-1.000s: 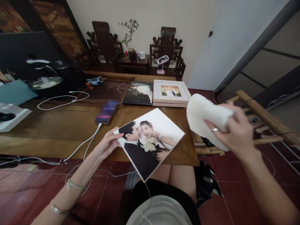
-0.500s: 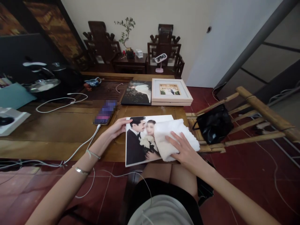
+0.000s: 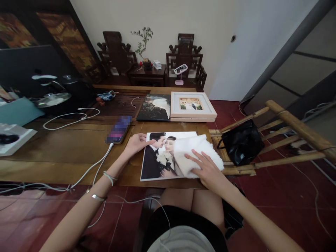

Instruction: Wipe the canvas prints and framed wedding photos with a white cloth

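Observation:
A photo panel showing a couple in formal wear lies at the table's near edge. My left hand grips its upper left corner, the thumb on top of the picture and the fingers along the edge. Over the panel's right side is spread a thick white cloth, which hides that part of the picture and hangs past its right edge. My right hand rests on the cloth with fingers stretched and spread, pressing it against the panel.
Behind the panel lie a dark photo panel and a light framed picture. A phone with a white cable is at left. Right of the table stands a bamboo chair holding a black bag.
The photo panel's near edge has come down closer to the table and the panel looks flatter. My left hand has shifted slightly right, its thumb further onto the picture. The view has tilted slightly.

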`<control>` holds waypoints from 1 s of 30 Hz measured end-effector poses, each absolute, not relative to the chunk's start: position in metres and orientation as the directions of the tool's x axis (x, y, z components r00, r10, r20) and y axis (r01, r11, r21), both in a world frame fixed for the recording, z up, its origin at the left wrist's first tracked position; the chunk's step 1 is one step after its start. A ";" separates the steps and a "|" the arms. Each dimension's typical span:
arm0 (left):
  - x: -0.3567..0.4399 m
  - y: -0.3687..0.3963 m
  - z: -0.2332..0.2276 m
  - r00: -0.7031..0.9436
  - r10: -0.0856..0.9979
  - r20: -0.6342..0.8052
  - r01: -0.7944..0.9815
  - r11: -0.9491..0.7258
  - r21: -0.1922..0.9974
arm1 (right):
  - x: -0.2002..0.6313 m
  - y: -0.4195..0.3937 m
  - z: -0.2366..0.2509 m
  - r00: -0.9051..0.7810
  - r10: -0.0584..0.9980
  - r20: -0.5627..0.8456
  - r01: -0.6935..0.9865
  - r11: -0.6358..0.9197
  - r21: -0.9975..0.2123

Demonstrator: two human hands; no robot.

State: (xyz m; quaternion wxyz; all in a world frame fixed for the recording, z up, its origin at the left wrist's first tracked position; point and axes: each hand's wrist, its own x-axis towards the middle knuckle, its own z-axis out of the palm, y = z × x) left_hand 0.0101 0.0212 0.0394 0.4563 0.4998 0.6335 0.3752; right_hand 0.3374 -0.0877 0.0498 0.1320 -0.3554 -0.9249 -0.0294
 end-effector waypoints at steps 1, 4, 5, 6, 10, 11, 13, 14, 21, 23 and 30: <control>0.010 0.021 0.040 -0.108 0.987 -0.123 0.389 0.156 0.908 | 0.340 -0.084 0.051 -0.703 0.656 0.276 0.673 0.739 -0.042; 0.015 0.010 0.036 -0.117 0.989 0.095 0.572 -0.011 0.820 | 0.346 -0.075 0.051 -0.668 0.674 0.314 0.705 0.709 -0.023; 0.019 0.003 0.033 -0.109 0.984 0.144 0.596 -0.052 0.802 | 0.347 -0.074 0.050 -0.667 0.674 0.318 0.708 0.706 -0.012; 0.023 -0.006 0.029 -0.092 0.978 0.188 0.608 -0.094 0.788 | 0.347 -0.075 0.048 -0.671 0.670 0.319 0.706 0.708 -0.004; 0.042 -0.046 0.014 0.016 0.949 0.315 0.665 -0.246 0.706 | 0.344 -0.086 0.045 -0.697 0.650 0.303 0.683 0.730 0.007; 0.045 -0.052 0.011 0.051 0.940 0.337 0.666 -0.283 0.691 | 0.343 -0.088 0.045 -0.702 0.649 0.294 0.680 0.733 0.007; 0.049 -0.056 0.009 0.091 0.926 0.366 0.662 -0.331 0.673 | 0.342 -0.088 0.046 -0.705 0.654 0.275 0.681 0.732 0.005; 0.050 -0.053 0.009 0.103 0.920 0.379 0.658 -0.348 0.668 | 0.342 -0.085 0.046 -0.703 0.659 0.267 0.684 0.729 0.003; 0.047 -0.006 0.001 0.186 0.888 0.421 0.690 -0.423 0.587 | 0.340 -0.007 0.053 -0.658 0.714 0.239 0.735 0.678 -0.005; 0.046 0.000 -0.003 0.189 0.879 0.437 0.712 -0.430 0.556 | 0.335 0.019 0.059 -0.638 0.743 0.204 0.759 0.651 0.002; 0.048 0.001 -0.005 0.172 0.879 0.445 0.744 -0.412 0.526 | 0.325 0.036 0.067 -0.644 0.753 0.138 0.760 0.650 0.004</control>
